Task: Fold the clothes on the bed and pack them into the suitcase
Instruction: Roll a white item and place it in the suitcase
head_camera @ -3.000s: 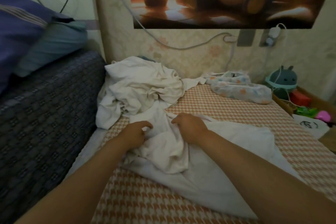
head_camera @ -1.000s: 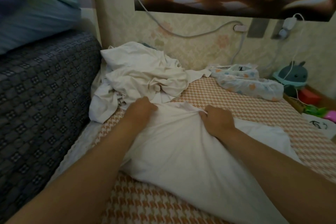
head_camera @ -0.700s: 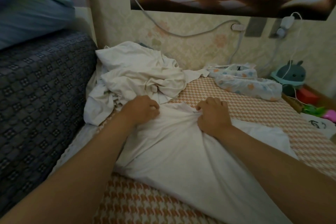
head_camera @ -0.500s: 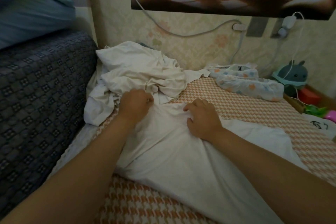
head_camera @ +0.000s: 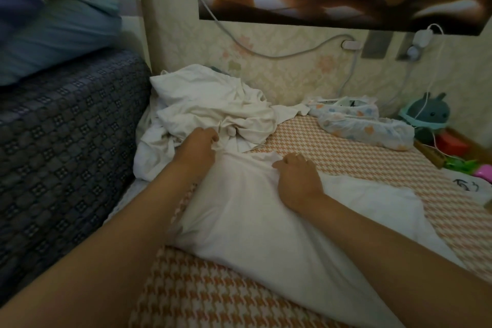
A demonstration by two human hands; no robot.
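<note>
A white garment (head_camera: 266, 224) lies spread on the orange-checked bed (head_camera: 332, 146). My left hand (head_camera: 198, 150) grips its far left edge, fingers curled into the cloth. My right hand (head_camera: 298, 178) lies on the garment's top edge with fingers curled down onto the fabric. Behind them a crumpled pile of white clothes (head_camera: 210, 106) sits against the wall. A patterned white garment (head_camera: 359, 125) lies at the back right. No suitcase is in view.
A dark blue patterned sofa or bed (head_camera: 61, 128) rises along the left with blue pillows (head_camera: 50, 29). At the right edge sit a green toy (head_camera: 428, 117), a red box (head_camera: 452, 144) and small items. Cables (head_camera: 266, 53) hang on the wall.
Both hands have moved along the garment's top edge: the left hand went further toward the pile, the right hand slid inward and flattened the cloth.
</note>
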